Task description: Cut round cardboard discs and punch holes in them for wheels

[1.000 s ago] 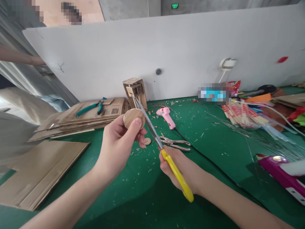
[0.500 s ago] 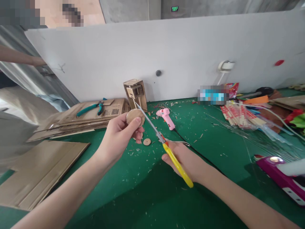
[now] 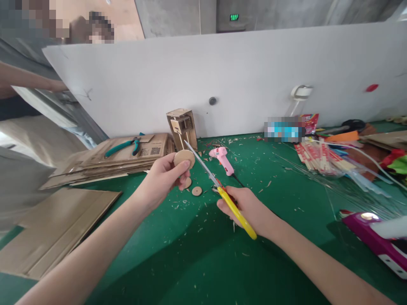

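Between thumb and fingers, my left hand (image 3: 165, 173) pinches a round cardboard disc (image 3: 183, 158) above the green table. My right hand (image 3: 244, 207) grips yellow-handled scissors (image 3: 229, 202), whose blades point up and left, with the tips close to the disc's right edge. Below the left hand lies a smaller cardboard disc (image 3: 197, 191) with a hole in its middle. Another cardboard piece (image 3: 187, 183) shows partly behind the left fingers. A pink glue gun (image 3: 223, 160) rests beyond the scissors. Behind the disc a small cardboard box model (image 3: 182, 129) leans by the white board.
Teal pliers (image 3: 124, 146) lie on stacked cardboard (image 3: 95, 163) at the left, with a loose cardboard sheet (image 3: 57, 231) nearer. Packaged sticks (image 3: 318, 159) and wires crowd the right, near a purple device (image 3: 372, 241). Another person's arm (image 3: 34, 78) reaches to the white board (image 3: 143, 84).
The disc has turned slightly in my left hand and shifted a little right. The scissors have moved slightly too, their blades looking nearly closed. The view has tilted a little.
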Motion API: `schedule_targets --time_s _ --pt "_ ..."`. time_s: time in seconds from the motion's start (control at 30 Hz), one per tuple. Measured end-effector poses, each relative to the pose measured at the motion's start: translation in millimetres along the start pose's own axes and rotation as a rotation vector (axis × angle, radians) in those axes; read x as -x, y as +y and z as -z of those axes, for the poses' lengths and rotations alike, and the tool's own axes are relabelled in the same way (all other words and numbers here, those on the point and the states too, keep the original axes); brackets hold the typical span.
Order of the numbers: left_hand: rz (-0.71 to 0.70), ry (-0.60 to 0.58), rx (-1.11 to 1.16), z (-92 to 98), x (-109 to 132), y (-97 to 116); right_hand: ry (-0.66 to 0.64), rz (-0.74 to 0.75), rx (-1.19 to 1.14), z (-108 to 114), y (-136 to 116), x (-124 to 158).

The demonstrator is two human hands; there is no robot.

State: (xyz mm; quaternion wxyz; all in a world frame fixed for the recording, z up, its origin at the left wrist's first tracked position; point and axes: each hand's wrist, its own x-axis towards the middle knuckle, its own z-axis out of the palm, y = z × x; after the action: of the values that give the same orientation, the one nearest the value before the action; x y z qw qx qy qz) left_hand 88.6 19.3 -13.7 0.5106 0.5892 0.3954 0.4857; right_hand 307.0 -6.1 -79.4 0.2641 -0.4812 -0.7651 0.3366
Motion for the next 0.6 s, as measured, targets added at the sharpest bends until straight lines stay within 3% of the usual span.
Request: schedule_targets --time_s 0.23,0.6 --pt "0.027 0.066 0.166 -14.5 -7.1 8.9 -0.078 0.173 -0.328 -1.2 -2.4 2.8" --pt "-0.071 0.131 0.211 -36.6 -12.4 19.1 -0.037 0.138 -0.396 -11.8 -6.0 3.9"
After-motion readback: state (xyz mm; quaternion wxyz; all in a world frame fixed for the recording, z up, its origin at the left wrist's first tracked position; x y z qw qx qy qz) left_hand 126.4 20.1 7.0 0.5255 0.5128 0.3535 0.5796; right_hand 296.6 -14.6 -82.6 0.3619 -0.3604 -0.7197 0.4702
